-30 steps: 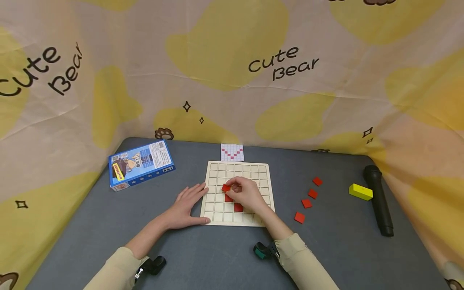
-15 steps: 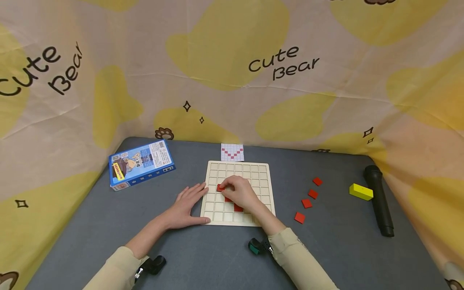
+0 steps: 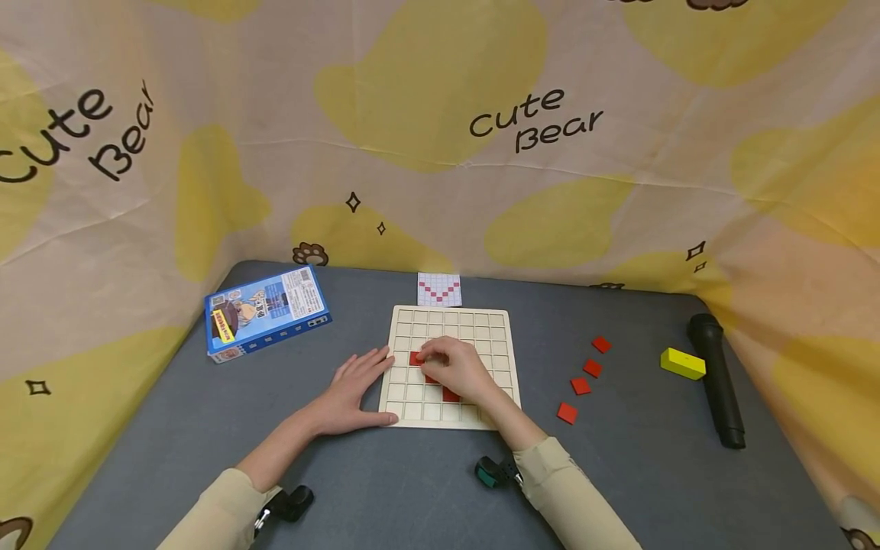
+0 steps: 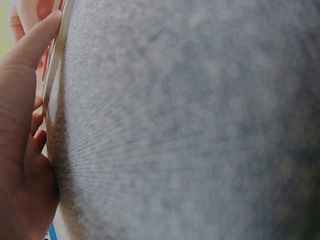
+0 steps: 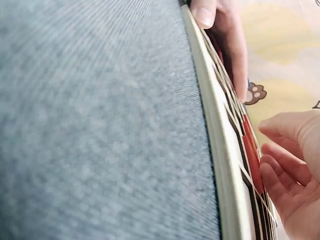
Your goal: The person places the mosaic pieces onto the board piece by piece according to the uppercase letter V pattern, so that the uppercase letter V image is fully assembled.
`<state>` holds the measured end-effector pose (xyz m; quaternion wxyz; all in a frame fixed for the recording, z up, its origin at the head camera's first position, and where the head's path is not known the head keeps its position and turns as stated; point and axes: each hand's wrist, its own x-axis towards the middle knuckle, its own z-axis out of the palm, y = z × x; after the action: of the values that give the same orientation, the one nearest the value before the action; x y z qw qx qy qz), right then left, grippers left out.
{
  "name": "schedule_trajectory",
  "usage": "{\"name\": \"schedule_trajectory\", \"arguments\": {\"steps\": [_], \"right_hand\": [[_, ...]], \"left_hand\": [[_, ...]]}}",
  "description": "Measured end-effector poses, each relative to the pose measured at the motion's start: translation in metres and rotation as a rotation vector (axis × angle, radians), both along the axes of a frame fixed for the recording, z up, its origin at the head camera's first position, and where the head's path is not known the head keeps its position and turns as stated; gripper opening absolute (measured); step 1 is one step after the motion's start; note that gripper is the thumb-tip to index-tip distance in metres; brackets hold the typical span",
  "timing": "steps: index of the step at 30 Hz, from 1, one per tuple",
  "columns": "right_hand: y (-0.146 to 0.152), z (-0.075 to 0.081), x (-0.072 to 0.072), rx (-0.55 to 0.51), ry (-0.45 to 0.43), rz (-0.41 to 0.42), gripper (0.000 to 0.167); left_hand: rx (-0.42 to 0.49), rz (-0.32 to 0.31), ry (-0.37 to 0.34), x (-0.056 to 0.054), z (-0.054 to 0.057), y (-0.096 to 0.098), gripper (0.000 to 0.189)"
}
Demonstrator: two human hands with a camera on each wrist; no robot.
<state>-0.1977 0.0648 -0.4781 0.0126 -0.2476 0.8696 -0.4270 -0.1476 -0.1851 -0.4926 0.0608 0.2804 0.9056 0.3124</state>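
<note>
In the head view my left hand (image 3: 352, 396) lies spread at the left edge of the pale gridded board (image 3: 473, 420). Its fingers and thumb rest on the rim. Over the board, my right hand (image 3: 459, 368) has curled fingers and pinches the right side of a square red tile (image 3: 415, 358) in the left part of the grid. Two more red tiles, one a red tile (image 3: 451, 395) nearer the front, run diagonally below it, partly covered by the hand. In the right wrist view the right hand (image 5: 295, 170) hovers close above a red tile (image 5: 252, 162).
Loose red tiles, including a nearer tile (image 3: 567, 413), lie in a slanting row right of the board. Further right are a yellow block (image 3: 683, 363) and a black microphone (image 3: 718, 382). A pattern card (image 3: 439, 290) lies behind the board, a blue box (image 3: 268, 312) at back left.
My right hand has carried the red tile left across the grid, then stayed nearly still as the tile settled lower. My left hand keeps its place on the board's edge.
</note>
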Motion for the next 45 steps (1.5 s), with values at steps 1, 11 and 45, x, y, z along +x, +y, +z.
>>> {"name": "schedule_trajectory", "arguments": {"steps": [1, 11, 45], "right_hand": [[0.001, 0.0, 0.0, -0.017, -0.022, -0.009, 0.012], [0.025, 0.015, 0.005, -0.144, -0.18, -0.109, 0.01], [0.209, 0.017, 0.041, 0.142, -0.027, -0.279, 0.02]], "left_hand": [[0.001, 0.001, -0.001, 0.0, 0.0, 0.0, 0.095], [-0.007, 0.006, 0.0, 0.0, 0.001, 0.0, 0.096], [0.015, 0.011, 0.019, -0.001, -0.004, 0.001, 0.096]]}}
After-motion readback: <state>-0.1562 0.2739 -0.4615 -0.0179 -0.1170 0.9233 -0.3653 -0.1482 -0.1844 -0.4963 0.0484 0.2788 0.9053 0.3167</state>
